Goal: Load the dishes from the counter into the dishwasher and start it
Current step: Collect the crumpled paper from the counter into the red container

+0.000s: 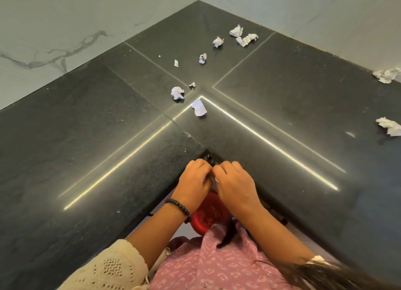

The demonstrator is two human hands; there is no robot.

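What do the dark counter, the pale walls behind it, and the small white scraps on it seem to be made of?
Counter: likely polished dark stone, perhaps granite; it is speckled and mirrors thin light lines. Walls: marble or marble-look tile, pale with grey veins, smooth. White scraps: crumpled paper or tissue, matte with sharp creases. None can be confirmed by look alone.
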